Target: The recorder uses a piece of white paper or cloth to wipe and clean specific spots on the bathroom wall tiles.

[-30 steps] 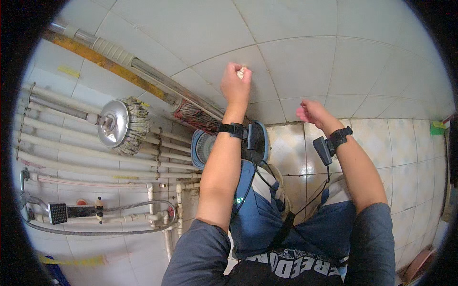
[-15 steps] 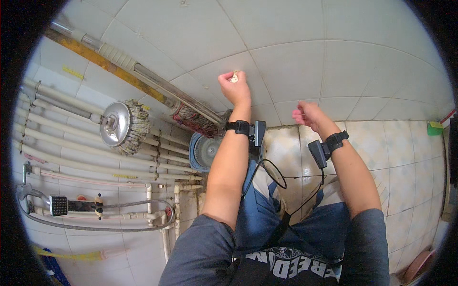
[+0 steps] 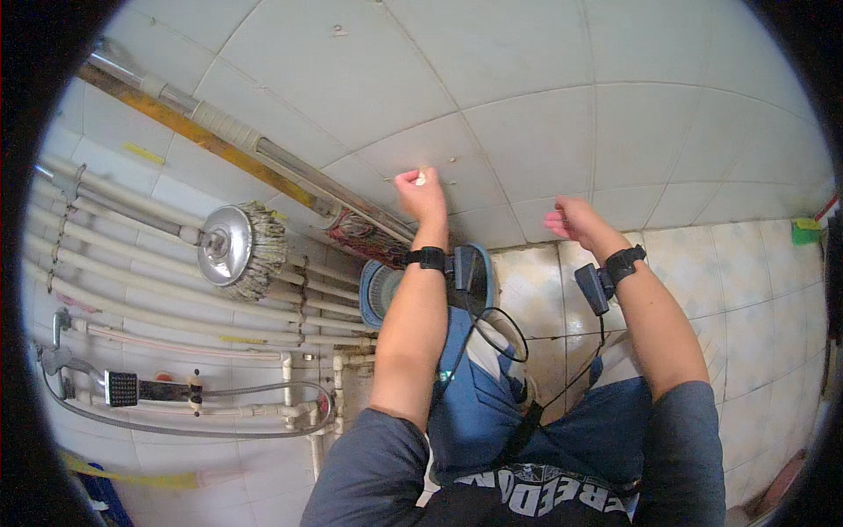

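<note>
My left hand (image 3: 421, 202) is closed in a pinch on a small whitish wad (image 3: 421, 177), held up close to the tiled wall (image 3: 527, 132). Most of the wad is hidden by the fingers, so its kind is unclear. A little pale spot (image 3: 452, 160) shows on the tile just beside that hand. To the right and lower down, my right hand (image 3: 577, 221) hovers near the foot of the wall, fingers loosely bent and slightly apart, with nothing visible in it. Black straps with small devices circle both wrists, and cables run from them.
A mop (image 3: 241, 250) and a long pole (image 3: 224, 127) lean along the left side. Pale pipes (image 3: 140, 272) line the left wall, above a shower head (image 3: 121, 388) with its hose. Below my left forearm stands a blue basin (image 3: 372, 294). A green object (image 3: 804, 231) sits far right.
My left hand has come lower along the wall, still pinching the wad. My right hand stays near the wall's foot. The whole view has shifted slightly.
</note>
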Motion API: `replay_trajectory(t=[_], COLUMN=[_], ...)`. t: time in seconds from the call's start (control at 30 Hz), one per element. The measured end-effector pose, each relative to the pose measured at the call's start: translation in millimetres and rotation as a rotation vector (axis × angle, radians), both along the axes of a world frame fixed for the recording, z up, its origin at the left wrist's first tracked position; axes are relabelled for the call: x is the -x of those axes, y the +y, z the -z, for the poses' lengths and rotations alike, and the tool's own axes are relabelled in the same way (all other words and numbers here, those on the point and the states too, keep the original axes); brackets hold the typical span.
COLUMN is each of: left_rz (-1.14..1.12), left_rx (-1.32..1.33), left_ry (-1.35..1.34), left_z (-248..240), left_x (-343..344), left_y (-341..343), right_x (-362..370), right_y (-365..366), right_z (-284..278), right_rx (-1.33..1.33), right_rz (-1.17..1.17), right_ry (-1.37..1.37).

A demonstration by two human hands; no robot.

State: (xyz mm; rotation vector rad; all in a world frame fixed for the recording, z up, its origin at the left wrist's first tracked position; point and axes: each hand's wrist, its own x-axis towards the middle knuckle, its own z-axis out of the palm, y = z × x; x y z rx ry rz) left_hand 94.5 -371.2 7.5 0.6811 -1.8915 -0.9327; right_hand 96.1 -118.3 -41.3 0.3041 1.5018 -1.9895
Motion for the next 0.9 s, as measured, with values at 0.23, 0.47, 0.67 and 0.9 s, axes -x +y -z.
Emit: replay_trajectory(t=[0.23, 0.47, 0.67, 0.9], left_rz=[0.208, 0.12, 0.269, 0.265], left_rx=[0.162, 0.132, 0.185, 0.134], left_ry=[0.008, 0.002, 0.011, -0.072], left_z=[-29, -22, -39, -13], left_x=[4, -5, -2, -1], left_y=[49, 19, 45, 26], right_x=[1, -2, 4, 1], right_y=[-3, -4, 3, -3], right_z=[9, 8, 20, 11], right_rx=[-0.086, -0.052, -0.12, -0.06], right_rz=[-0.055, -0.059, -0.089, -0.008], right_ry=[0.01, 0.002, 0.035, 0.0])
